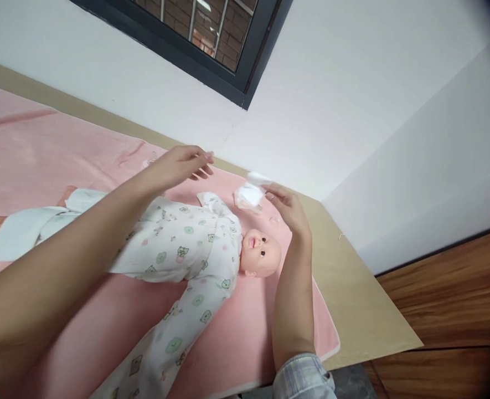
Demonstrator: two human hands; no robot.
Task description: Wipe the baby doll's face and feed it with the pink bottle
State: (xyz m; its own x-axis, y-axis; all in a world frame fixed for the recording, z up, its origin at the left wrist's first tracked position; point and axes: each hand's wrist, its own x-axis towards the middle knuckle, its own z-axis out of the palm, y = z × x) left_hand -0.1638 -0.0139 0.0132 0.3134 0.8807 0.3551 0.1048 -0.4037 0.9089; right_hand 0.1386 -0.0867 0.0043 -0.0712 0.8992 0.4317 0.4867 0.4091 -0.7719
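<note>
A baby doll (259, 254) lies on its back, its head toward the right, dressed in a white top (211, 244) printed with small animals and green shapes. White trousers (24, 230) cover its legs, and its bare feet show at the left. Above the doll's body my left hand (190, 162) hangs in the air, empty, its fingers loosely apart. Beyond the doll's head, my right hand (288, 208) pinches the edge of a thin white tissue-like piece (251, 191), slightly blurred. Something partly clear appears beneath that piece; its kind cannot be made out.
A pink blanket (232, 338) spreads under the doll on a tan tabletop (352, 299). Partly behind my left wrist lies a small clear object (148, 162). White walls and a dark-framed window (245, 91) border the far side. Wooden panels (456, 288) stand at the right.
</note>
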